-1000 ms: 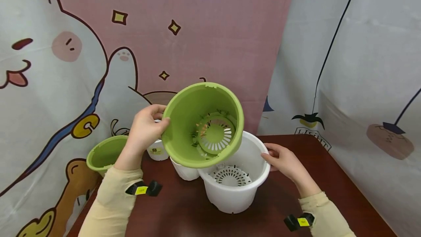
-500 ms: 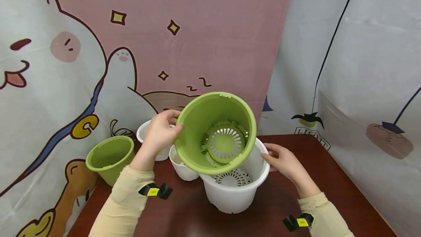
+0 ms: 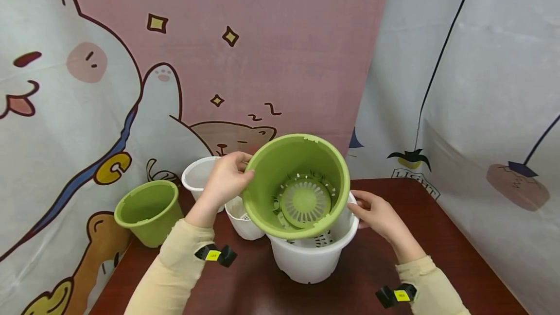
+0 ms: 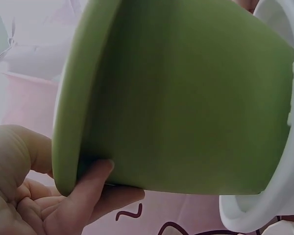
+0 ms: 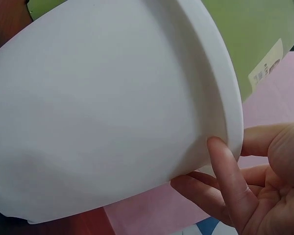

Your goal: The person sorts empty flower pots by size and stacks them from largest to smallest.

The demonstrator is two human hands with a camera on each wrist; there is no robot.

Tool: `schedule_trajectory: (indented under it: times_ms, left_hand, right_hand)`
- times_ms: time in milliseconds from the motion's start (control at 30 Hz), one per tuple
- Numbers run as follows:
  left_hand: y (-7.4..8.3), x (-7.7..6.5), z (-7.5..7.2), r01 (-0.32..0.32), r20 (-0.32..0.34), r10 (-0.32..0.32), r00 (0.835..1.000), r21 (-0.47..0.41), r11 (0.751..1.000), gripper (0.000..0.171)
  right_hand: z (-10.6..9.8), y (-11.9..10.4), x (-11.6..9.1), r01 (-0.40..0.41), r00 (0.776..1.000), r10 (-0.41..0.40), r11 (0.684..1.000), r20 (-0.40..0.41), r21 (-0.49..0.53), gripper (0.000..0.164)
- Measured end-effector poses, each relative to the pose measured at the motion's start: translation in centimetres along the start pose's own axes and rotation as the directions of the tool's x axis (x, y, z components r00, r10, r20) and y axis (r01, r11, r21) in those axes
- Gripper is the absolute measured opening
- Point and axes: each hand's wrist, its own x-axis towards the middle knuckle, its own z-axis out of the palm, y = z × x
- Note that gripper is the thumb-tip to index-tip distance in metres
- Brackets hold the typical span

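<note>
**Green pot point(image 3: 302, 198) tilted at the mouth of the white pot point(image 3: 308, 261)**

The head view alone let me look inside the green pot, down to the ring of slots point(image 3: 325, 205) in its base. My left hand point(image 3: 227, 179) pinched its rim, thumb over the lip; the left wrist view gave the other side of that grip, fingers point(image 4: 88, 191) bent against the outer wall under the lip. It also showed the green pot's base end at the white pot's rim, though I could not tell whether they touched.

My right hand point(image 3: 378, 215) pinched the white pot's rim at its right side, nearly closed, only the wall between thumb and fingers. The head view had my thumb at the inner edge; the right wrist view had the fingers outside. Only that view caught a sticker point(image 5: 267, 66) on the green pot's outer wall.

I counted two green pots: the one in my left hand and the other green pot point(image 3: 150, 215), standing toward the left of the table point(image 3: 245, 286). White pots came to three: the one my right hand held, the small white pot point(image 3: 245, 225) just left of it, and the back white pot point(image 3: 197, 174), farther back and left.
</note>
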Motion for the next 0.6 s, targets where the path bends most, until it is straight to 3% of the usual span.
schedule_trajectory:
  times_ms: [400, 600]
  left_hand:
    - [-0.8, 0.8, 1.6, 0.001, 0.021, -0.002, 1.000, 0.067, 0.998, 0.037]
    - [-1.7, 1.2, 2.4, -0.020, 0.034, 0.016, 0.999, 0.112, 0.994, 0.028]
  right_hand:
    - [0.1, 0.1, -0.1, -0.004, 1.000, 0.004, 1.000, -0.006, -0.004, 0.056]
    - [0.1, 0.1, -0.2, -0.001, 1.000, 0.001, 1.000, -0.011, -0.002, 0.055]
